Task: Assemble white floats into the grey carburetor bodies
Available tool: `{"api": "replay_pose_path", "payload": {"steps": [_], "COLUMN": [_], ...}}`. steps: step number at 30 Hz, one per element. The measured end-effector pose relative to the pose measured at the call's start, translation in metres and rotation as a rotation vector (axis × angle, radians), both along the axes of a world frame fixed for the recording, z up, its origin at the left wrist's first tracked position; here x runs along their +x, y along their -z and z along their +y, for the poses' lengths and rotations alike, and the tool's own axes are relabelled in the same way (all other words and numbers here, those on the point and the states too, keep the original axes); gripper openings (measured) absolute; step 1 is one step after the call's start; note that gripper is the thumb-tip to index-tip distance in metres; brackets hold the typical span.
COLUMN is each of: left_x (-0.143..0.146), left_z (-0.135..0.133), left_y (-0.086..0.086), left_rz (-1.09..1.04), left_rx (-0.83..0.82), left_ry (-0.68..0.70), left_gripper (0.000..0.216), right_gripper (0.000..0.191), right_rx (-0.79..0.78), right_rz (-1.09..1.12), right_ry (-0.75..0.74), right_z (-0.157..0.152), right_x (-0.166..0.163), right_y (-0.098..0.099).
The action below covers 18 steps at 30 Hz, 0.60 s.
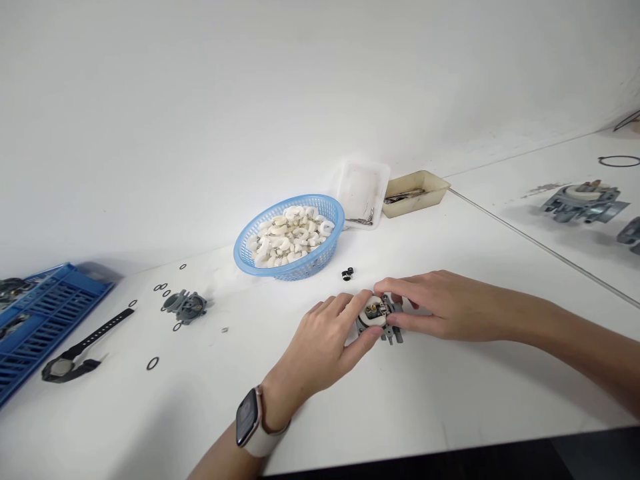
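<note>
1. Left hand (pixel 325 340) fingers (pixel 367 337) pinch the small grey carburettor part (pixel 383 319) from the near side
2. Right hand (pixel 433 307) fingers close on its far side and top, over the white float (pixel 375 311)
3. The part sits on the white bench (pixel 450 400), mid-front
4. Just behind: a tiny black piece (pixel 347 273), then the blue basket (pixel 330 213) of white floats

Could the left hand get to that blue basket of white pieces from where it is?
Probably yes: the left hand rests on the grey part, and only bare table lies between it and the blue basket.
</note>
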State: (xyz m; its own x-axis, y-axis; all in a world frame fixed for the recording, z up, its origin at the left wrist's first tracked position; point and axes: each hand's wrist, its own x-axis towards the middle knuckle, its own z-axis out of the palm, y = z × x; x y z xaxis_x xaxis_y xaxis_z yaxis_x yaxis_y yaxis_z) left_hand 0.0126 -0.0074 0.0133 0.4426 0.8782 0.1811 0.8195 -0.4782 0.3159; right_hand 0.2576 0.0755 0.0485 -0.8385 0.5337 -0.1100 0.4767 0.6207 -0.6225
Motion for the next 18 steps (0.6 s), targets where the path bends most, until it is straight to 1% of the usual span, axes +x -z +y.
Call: {"api": "replay_pose_path", "payload": {"steps": [10,18], "left_x": [0.0006,0.0008], "left_z": [-0.0001,-0.0002], "left_y": [-0.0002,0.0002], "left_rz": [-0.002,0.003], "left_rx": [-0.013,-0.019], "left_ry": [-0.001,-0.007], "left_gripper": [0.041,0.042], "right_gripper": [0.046,0.045], "right_rx": [-0.006,-0.008], "right_rz": [-0.035,-0.037], "right_ry": [-0.001,0.002], "right_z": [-0.0013,-0.0008], "right_x": [-0.0015,-0.0007], "right_y": [-0.0044,-0.0025]}}
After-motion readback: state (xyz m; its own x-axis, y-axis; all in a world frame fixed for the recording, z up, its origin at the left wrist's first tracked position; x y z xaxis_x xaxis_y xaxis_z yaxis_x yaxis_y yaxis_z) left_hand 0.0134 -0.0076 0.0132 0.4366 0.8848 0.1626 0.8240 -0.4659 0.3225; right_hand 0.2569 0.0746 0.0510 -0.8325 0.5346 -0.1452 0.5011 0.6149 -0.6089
